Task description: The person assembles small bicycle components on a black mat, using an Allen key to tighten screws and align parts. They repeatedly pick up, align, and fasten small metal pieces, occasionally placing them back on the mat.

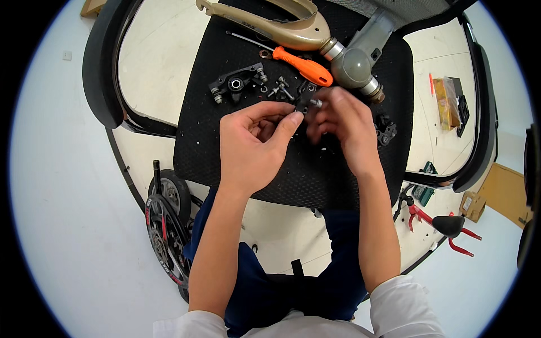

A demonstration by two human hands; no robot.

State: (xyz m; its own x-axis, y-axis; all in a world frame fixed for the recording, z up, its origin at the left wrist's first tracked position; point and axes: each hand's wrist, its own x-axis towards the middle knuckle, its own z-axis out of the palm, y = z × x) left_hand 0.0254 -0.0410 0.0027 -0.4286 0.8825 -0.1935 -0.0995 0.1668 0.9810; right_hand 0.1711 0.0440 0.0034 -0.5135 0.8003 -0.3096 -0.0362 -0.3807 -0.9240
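My left hand [251, 143] pinches a small black metal bracket [305, 100] between thumb and forefinger, above the black chair seat [287, 174]. A silver bolt [316, 103] sticks out of the bracket's right side. Close by it is my right hand [346, 127], its fingers curled and smeared by motion, so I cannot tell whether they grip the bolt. Just beyond lie several loose bolts [280, 88] and an orange-handled screwdriver [304, 66]. Left of these rests a black mechanical part [235, 83] with a round hole and silver fittings.
Across the seat's far side lies a gold fork-shaped frame part [282, 32] beside a grey rounded joint [355, 66]. Another black part [385, 130] sits by my right wrist. Armrests [104, 62] flank the seat. Wheels [167, 225] stand at the left; a red-and-black object [445, 225] lies right.
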